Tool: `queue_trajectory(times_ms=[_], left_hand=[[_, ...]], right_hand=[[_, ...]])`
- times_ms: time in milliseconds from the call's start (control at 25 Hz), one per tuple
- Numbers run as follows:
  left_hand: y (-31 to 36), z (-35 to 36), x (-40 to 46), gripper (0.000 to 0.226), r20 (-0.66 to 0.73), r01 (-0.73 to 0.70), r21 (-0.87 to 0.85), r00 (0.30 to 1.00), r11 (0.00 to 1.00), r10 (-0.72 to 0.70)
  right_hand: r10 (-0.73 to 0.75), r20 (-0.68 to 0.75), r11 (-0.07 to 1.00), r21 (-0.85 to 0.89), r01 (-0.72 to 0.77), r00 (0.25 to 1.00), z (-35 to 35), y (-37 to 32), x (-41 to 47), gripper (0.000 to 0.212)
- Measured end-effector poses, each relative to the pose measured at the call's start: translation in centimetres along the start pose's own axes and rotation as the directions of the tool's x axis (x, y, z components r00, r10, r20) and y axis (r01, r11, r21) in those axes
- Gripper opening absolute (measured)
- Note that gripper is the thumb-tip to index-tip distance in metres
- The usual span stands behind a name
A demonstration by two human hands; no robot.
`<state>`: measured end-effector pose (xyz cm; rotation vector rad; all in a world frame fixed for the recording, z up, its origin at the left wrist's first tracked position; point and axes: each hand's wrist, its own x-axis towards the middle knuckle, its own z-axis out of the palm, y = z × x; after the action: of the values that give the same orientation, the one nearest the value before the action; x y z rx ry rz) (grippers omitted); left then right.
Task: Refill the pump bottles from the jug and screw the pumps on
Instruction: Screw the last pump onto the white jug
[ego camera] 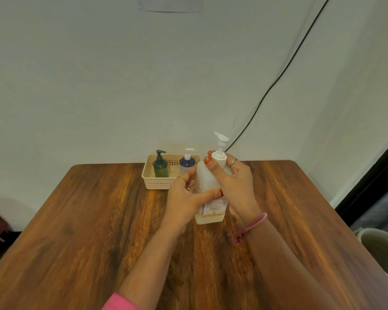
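Observation:
A translucent white pump bottle (pixel 207 177) with a printed label stands on the wooden table (pixel 99 220), a little liquid showing at its bottom. My left hand (pixel 184 198) wraps around the bottle's body. My right hand (pixel 235 182) grips the white pump (pixel 220 153) at its collar on the bottle's neck. The nozzle points up and to the left. No jug is in view.
A beige slotted basket (pixel 148 175) stands at the table's far edge against the wall. It holds a green pump bottle (pixel 160 166) and a dark blue pump bottle (pixel 187 163). A black cable (pixel 278 79) runs down the wall. A pale bin (pixel 381 247) sits right of the table.

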<state>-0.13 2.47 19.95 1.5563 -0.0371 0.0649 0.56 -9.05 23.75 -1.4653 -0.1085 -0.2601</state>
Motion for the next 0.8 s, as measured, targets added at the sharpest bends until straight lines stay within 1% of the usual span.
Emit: queue_trajectory(times_ms=[80, 200, 240, 280, 360, 400, 440, 560, 640, 720, 800], left_hand=[[-0.2, 0.0, 0.1, 0.078, 0.006, 0.000, 0.008, 1.000, 1.000, 0.000], [-0.5, 0.1, 0.3, 0.080, -0.027, -0.013, 0.051, 1.000, 0.999, 0.014], [-0.6, 0.2, 0.4, 0.077, -0.036, -0.017, 0.066, 0.999, 0.998, 0.019], [-0.7, 0.2, 0.6, 0.073, -0.039, -0.013, 0.069, 0.999, 0.998, 0.016], [-0.9, 0.3, 1.0, 0.066, -0.035, 0.004, 0.059, 0.999, 0.998, -0.002], [-1.0, 0.3, 1.3, 0.065, -0.027, 0.012, 0.057, 1.000, 0.998, -0.010], [-1.2, 0.5, 1.6, 0.066, -0.013, 0.020, 0.055, 1.000, 0.998, -0.019], [-2.2, 1.2, 2.2, 0.075, 0.024, 0.048, 0.018, 0.999, 0.999, -0.049], [-2.8, 1.6, 2.9, 0.076, 0.029, 0.062, 0.013, 0.998, 0.998, -0.062], [-3.4, 1.8, 3.8, 0.080, 0.061, 0.049, 0.064, 0.997, 0.997, -0.053], [-4.1, 1.9, 4.6, 0.089, 0.104, 0.039, 0.146, 0.993, 0.989, -0.054]], right_hand=[[-0.027, 0.007, 0.999, -0.046, 0.028, 1.000, -0.1, 0.1, 0.0, 0.005], [-0.009, 0.041, 0.994, -0.105, 0.013, 0.999, -0.9, 0.2, 0.3, 0.012], [0.010, 0.053, 0.989, -0.145, -0.002, 0.999, -1.3, 0.5, 0.3, 0.020], [0.043, 0.067, 0.982, -0.187, -0.030, 0.997, -1.6, 0.7, 0.2, 0.033], [0.115, 0.091, 0.956, -0.282, -0.085, 0.989, -2.0, 1.6, -0.3, 0.066], [0.124, 0.082, 0.940, -0.329, -0.090, 0.989, -2.1, 2.2, -0.6, 0.078], [0.115, 0.052, 0.925, -0.370, -0.088, 0.992, -2.2, 2.7, -0.8, 0.082], [0.064, -0.058, 0.888, -0.452, -0.084, 0.996, -2.6, 3.8, -0.6, 0.074], [0.060, -0.083, 0.863, -0.496, -0.093, 0.995, -2.8, 4.2, 0.1, 0.068], [0.056, -0.091, 0.860, -0.502, -0.094, 0.994, -3.0, 4.8, 1.0, 0.062], [0.058, -0.104, 0.869, -0.485, -0.101, 0.993, -3.4, 5.3, 2.1, 0.055]])
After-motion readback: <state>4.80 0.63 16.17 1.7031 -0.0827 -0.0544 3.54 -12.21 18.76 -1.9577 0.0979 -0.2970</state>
